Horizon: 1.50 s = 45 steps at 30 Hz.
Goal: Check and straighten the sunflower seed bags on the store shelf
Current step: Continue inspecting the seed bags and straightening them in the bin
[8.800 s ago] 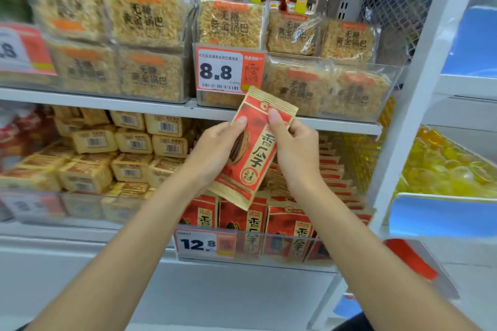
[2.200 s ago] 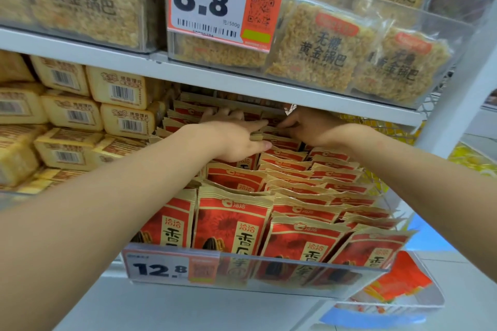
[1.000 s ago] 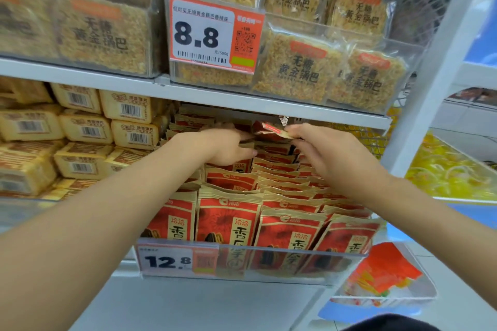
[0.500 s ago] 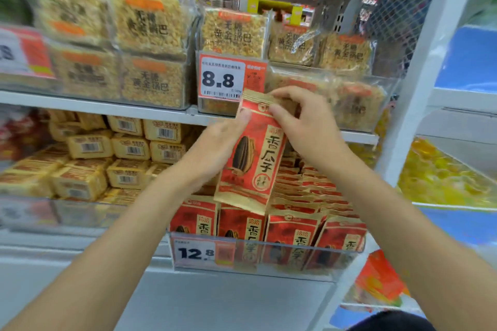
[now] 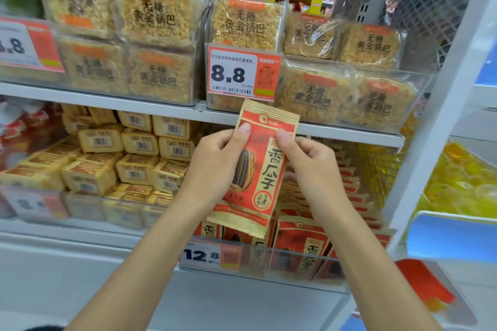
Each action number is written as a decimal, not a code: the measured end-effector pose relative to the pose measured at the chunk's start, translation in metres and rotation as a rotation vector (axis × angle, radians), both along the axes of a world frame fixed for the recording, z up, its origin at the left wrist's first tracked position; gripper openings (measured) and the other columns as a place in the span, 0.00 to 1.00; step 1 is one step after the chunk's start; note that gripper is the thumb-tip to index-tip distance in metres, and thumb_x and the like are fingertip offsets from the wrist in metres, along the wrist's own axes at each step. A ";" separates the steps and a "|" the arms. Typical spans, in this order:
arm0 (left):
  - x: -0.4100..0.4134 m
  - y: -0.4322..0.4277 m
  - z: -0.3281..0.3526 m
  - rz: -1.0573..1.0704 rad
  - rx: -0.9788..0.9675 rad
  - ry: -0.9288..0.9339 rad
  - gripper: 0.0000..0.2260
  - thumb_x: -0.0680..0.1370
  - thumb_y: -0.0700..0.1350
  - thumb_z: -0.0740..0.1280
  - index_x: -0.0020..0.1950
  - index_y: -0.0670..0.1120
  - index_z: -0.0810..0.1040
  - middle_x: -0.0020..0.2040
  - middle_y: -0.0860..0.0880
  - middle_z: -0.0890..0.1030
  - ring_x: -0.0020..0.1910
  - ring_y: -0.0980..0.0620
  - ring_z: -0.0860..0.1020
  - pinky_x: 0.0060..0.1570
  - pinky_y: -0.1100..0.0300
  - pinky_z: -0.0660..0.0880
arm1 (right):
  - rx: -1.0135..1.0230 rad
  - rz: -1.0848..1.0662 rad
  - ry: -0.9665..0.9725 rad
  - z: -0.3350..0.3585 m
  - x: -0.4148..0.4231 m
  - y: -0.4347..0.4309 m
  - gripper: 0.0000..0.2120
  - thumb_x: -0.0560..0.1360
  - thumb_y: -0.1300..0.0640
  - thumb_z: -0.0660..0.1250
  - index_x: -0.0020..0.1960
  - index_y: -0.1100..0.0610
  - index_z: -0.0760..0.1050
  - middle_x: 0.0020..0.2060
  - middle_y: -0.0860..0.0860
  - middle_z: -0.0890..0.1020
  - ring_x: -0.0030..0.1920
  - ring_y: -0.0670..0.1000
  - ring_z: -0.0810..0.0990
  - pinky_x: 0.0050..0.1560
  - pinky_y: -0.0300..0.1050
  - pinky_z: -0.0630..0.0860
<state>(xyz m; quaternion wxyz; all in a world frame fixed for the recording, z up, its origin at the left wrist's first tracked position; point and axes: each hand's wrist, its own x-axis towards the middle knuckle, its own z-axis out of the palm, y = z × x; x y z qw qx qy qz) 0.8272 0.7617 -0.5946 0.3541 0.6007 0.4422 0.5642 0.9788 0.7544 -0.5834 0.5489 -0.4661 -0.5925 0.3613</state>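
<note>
open gap between shelved seed bags (image 5: 349, 188) and upper shelf (image 5: 349, 134); clear guard (image 5: 293, 260) fronts them.

Left hand (image 5: 215, 166) and right hand (image 5: 314, 166) pinch one seed bag (image 5: 265, 172), seemingly tilted.

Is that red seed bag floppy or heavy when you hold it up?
Probably light: the left hand and right hand just pinch the bag, thumbs on its front. Likely fairly stiff: it shows flat, slightly tilted, without drooping.

Left hand (image 5: 215, 166) and right hand (image 5: 314, 169) raised, fingers (image 5: 322, 150) pinching
</note>
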 end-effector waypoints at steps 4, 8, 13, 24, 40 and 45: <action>0.007 -0.005 0.000 -0.148 -0.126 -0.028 0.20 0.81 0.59 0.59 0.51 0.46 0.84 0.45 0.46 0.86 0.45 0.45 0.85 0.56 0.41 0.78 | 0.157 -0.136 -0.145 -0.004 0.007 -0.004 0.17 0.79 0.52 0.66 0.38 0.63 0.81 0.34 0.51 0.86 0.35 0.51 0.85 0.37 0.51 0.79; 0.009 -0.008 0.001 -0.187 -0.135 0.087 0.26 0.76 0.62 0.62 0.49 0.39 0.83 0.43 0.45 0.86 0.43 0.45 0.85 0.55 0.41 0.79 | 0.089 -0.132 0.011 0.001 0.018 -0.008 0.16 0.79 0.50 0.65 0.43 0.62 0.81 0.36 0.50 0.86 0.37 0.49 0.85 0.38 0.48 0.81; 0.009 -0.009 0.000 0.040 -0.026 -0.067 0.24 0.79 0.60 0.64 0.45 0.40 0.84 0.40 0.43 0.86 0.41 0.41 0.85 0.49 0.38 0.80 | -0.087 0.178 -0.065 0.000 0.013 -0.020 0.12 0.75 0.52 0.69 0.55 0.56 0.80 0.43 0.49 0.87 0.43 0.48 0.86 0.41 0.42 0.82; 0.001 -0.016 0.008 -0.011 0.025 0.037 0.30 0.73 0.68 0.65 0.44 0.39 0.83 0.41 0.38 0.84 0.42 0.35 0.82 0.46 0.35 0.78 | -0.123 0.305 -0.013 0.000 0.019 -0.021 0.23 0.70 0.50 0.72 0.63 0.52 0.74 0.49 0.52 0.86 0.46 0.52 0.86 0.46 0.51 0.82; 0.007 -0.022 0.005 0.201 0.214 0.022 0.22 0.78 0.61 0.66 0.68 0.56 0.66 0.51 0.53 0.84 0.41 0.53 0.84 0.43 0.44 0.81 | -0.042 0.402 -0.039 0.001 0.021 -0.024 0.21 0.73 0.65 0.72 0.63 0.53 0.73 0.40 0.57 0.84 0.32 0.50 0.79 0.31 0.39 0.76; 0.011 -0.030 0.014 0.092 0.276 0.055 0.23 0.78 0.61 0.63 0.72 0.59 0.67 0.65 0.58 0.75 0.53 0.57 0.82 0.47 0.51 0.82 | 0.242 0.223 -0.321 0.000 0.014 -0.029 0.30 0.74 0.58 0.73 0.72 0.42 0.69 0.57 0.42 0.79 0.56 0.39 0.77 0.55 0.33 0.72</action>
